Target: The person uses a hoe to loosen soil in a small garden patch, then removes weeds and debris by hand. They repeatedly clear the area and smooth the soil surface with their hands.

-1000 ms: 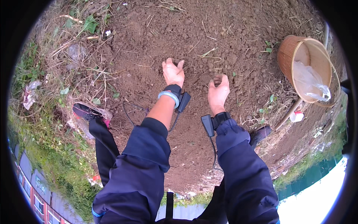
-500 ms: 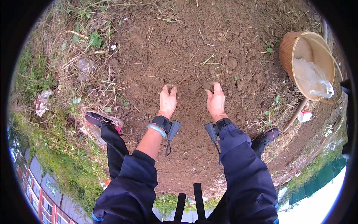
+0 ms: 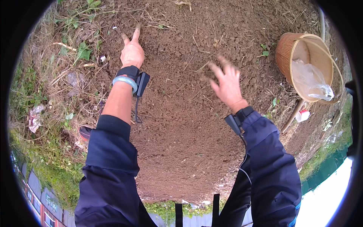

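Left hand (image 3: 132,54), fingers apart, is at far left over crumbly soil (image 3: 181,140); right hand (image 3: 228,83), fingers apart and blurred, is by a dry stalk (image 3: 203,68) near centre, contact not determinable. Basket (image 3: 284,56) with bag (image 3: 312,77) sits at right, presumably for easy reach. Outdoor plot; weeds (image 3: 41,151) line the left.
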Demonstrator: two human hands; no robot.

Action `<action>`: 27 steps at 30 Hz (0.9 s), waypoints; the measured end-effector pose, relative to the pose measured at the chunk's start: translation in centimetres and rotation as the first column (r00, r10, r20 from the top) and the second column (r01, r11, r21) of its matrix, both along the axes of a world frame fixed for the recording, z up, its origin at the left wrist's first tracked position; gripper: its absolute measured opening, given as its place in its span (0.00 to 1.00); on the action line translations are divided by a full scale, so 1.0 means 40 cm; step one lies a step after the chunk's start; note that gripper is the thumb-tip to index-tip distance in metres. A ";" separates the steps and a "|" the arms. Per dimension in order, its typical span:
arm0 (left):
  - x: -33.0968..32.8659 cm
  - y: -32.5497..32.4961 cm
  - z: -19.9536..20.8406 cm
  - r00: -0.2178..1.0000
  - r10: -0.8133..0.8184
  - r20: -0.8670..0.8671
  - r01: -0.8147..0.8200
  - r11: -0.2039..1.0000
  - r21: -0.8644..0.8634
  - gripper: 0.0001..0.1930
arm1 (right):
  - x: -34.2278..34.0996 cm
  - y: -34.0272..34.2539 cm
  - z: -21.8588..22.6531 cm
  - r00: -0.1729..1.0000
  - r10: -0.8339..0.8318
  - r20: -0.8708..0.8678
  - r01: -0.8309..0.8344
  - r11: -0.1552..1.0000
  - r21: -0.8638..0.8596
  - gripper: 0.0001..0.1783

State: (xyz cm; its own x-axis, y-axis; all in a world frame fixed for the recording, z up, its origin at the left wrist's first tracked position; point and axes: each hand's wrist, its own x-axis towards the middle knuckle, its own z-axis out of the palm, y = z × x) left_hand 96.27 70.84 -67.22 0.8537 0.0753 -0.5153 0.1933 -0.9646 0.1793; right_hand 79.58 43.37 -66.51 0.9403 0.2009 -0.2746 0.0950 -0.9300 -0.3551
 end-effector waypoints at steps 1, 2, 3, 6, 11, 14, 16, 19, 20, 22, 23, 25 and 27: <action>-0.004 -0.016 -0.018 0.997 -0.019 -0.068 0.020 1.000 0.017 0.44 | 0.050 -0.053 -0.010 0.981 -0.146 0.131 0.156 0.985 -0.074 0.39; -0.028 -0.041 -0.036 1.000 -0.030 0.006 0.031 0.997 -0.073 0.44 | 0.103 -0.097 -0.029 0.932 -0.353 0.085 0.362 0.893 -0.266 0.44; -0.067 -0.075 -0.052 0.994 -0.102 -0.025 0.098 0.985 -0.140 0.43 | 0.150 -0.124 -0.049 0.804 -0.592 0.054 0.592 0.789 -0.167 0.45; -0.241 -0.190 -0.076 0.972 -0.208 -0.108 0.174 0.949 -0.261 0.42 | 0.137 -0.035 -0.120 0.759 -0.642 -0.108 0.625 0.765 -0.157 0.43; -0.519 -0.095 -0.001 0.797 -0.446 -0.409 0.456 0.887 -0.078 0.44 | -0.164 0.045 -0.070 0.920 0.392 -0.028 -0.388 0.895 -0.221 0.34; -0.516 0.037 0.048 0.846 -0.463 -0.265 0.477 0.879 -0.015 0.47 | -0.160 -0.090 -0.066 0.882 0.444 -0.156 -0.470 0.852 -0.230 0.34; -0.440 0.064 0.050 0.975 -0.205 -0.081 0.198 0.976 -0.087 0.43 | -0.084 -0.158 -0.085 0.984 0.076 -0.164 -0.129 0.931 -0.342 0.36; -0.228 0.021 -0.013 0.979 0.090 0.183 -0.054 0.979 -0.195 0.38 | 0.052 -0.158 -0.131 0.808 -0.584 0.072 0.587 0.809 -0.022 0.37; -0.178 -0.012 -0.035 0.974 0.176 0.139 -0.111 0.917 -0.383 0.34 | 0.070 -0.128 -0.139 0.794 -0.607 -0.032 0.604 0.794 -0.072 0.38; -0.159 -0.101 -0.068 0.980 -0.141 0.141 0.174 0.949 -0.265 0.28 | -0.003 -0.032 -0.121 0.933 -0.355 -0.058 0.336 0.917 -0.212 0.39; -0.199 -0.131 -0.069 0.973 -0.218 0.073 0.230 0.942 -0.245 0.27 | -0.078 -0.009 -0.086 0.980 -0.148 -0.133 0.121 0.974 -0.194 0.38; -0.276 -0.132 -0.054 0.952 -0.299 -0.066 0.282 0.941 -0.190 0.25 | -0.186 -0.012 -0.044 0.958 0.265 -0.107 -0.281 0.941 -0.187 0.35; -0.335 -0.078 -0.044 0.972 -0.221 -0.076 0.207 0.965 -0.162 0.23 | -0.218 -0.117 -0.042 0.937 0.330 -0.110 -0.347 0.911 -0.222 0.32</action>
State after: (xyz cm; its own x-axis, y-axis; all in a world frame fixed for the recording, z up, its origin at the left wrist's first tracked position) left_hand 82.88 67.71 -68.97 0.7891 -0.1890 -0.5844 0.0081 -0.9482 0.3176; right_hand 70.86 38.71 -68.19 0.8041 0.4261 -0.4145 0.4024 -0.9034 -0.1481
